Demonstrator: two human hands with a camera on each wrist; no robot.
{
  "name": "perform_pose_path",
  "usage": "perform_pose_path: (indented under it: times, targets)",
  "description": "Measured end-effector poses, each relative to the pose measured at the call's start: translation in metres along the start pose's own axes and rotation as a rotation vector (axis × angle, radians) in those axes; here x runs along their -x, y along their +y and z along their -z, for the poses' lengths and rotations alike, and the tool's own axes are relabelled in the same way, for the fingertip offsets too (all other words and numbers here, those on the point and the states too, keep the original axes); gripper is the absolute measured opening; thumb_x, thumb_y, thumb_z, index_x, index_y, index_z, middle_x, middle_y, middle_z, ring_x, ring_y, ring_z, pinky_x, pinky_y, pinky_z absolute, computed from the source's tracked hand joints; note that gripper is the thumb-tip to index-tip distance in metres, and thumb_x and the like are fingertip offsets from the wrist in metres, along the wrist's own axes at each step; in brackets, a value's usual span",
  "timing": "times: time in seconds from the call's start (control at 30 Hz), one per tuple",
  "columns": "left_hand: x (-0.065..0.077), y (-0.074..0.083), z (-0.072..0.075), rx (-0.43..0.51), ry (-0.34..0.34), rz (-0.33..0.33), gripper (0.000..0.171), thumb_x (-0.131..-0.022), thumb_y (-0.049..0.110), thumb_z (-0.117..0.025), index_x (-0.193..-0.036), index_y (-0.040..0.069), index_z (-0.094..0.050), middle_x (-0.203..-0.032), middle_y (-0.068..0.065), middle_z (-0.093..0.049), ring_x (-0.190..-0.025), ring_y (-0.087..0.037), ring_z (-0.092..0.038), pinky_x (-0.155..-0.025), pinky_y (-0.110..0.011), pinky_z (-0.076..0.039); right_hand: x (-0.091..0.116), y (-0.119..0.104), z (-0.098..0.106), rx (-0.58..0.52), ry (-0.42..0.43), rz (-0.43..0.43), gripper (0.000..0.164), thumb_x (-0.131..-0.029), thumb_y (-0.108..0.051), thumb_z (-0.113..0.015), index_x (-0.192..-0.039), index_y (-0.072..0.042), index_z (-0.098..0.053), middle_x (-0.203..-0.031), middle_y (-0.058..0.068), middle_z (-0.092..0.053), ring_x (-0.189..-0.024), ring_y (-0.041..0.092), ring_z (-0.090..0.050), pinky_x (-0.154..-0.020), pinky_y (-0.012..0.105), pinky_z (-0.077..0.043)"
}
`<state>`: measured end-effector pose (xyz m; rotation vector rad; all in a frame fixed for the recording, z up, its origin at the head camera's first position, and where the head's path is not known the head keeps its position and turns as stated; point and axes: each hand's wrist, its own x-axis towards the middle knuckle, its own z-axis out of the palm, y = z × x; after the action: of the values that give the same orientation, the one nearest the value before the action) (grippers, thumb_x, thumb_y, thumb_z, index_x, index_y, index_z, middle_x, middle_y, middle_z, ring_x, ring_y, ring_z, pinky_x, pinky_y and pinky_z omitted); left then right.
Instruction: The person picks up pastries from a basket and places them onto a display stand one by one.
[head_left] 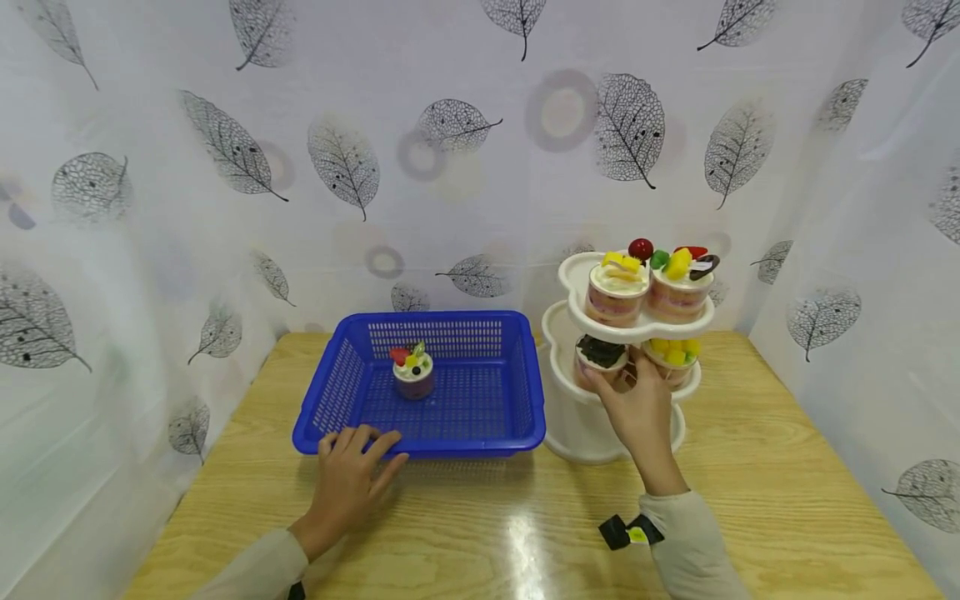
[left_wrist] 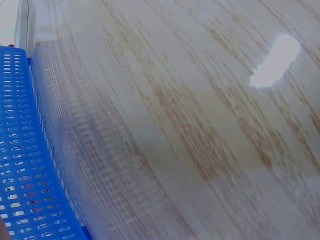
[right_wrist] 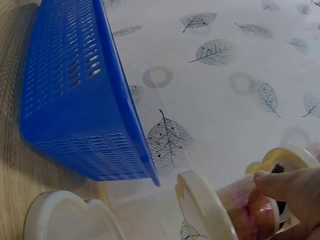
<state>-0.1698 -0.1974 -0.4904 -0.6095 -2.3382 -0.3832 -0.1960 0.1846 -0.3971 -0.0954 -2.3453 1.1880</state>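
At the middle tier of a white three-tier stand (head_left: 592, 437), my right hand (head_left: 645, 412) pinches a dessert cup with a dark topping (head_left: 602, 352). In the right wrist view, the thumb (right_wrist: 280, 185) presses on the side of this cup (right_wrist: 242, 202), which tilts with the camera. A cup topped with yellow cubes (head_left: 675, 358) stands just right of these fingers. My left hand (head_left: 345, 483) rests its fingertips on the front rim of a blue plastic basket (head_left: 472, 447). One fruit-topped cream cup (head_left: 414, 379) stands inside the basket, toward the left.
Two more dessert cups stand on the top tier, a yellow-topped cup (head_left: 617, 296) and a fruit-topped cup (head_left: 681, 292). The stand is close to the basket's right side. A leaf-print curtain (head_left: 480, 200) surrounds the wooden table (head_left: 465, 525) at the back and sides.
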Motion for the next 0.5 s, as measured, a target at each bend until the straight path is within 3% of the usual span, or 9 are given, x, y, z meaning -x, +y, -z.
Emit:
perform_pose_path:
  times: [0.3, 0.5]
  targets:
    - [0.0, 0.001, 0.002, 0.007, -0.006, 0.011, 0.041, -0.095, 0.054, -0.048, -0.103, 0.019, -0.069, -0.088, -0.003, -0.061, -0.084, -0.024, -0.055, -0.079, -0.053, -0.032, 0.018, -0.018, 0.027, 0.029, -0.133, -0.058, 0.081, -0.085, -0.039, -0.072, -0.145, 0.001, -0.035, -0.14, 0.026, -0.045, -0.127, 0.042, -0.045, -0.103, 0.051, -0.037]
    - [0.0, 0.0, 0.002, 0.005, -0.018, 0.019, 0.046, -0.096, 0.056, -0.044, -0.103, 0.019, -0.07, -0.088, -0.003, -0.061, -0.085, -0.024, -0.055, -0.08, -0.053, -0.032, 0.033, -0.028, 0.035, 0.009, -0.158, -0.025, 0.079, -0.085, -0.036, -0.073, -0.145, 0.001, -0.036, -0.143, 0.022, -0.044, -0.13, 0.04, -0.041, -0.103, 0.053, -0.035]
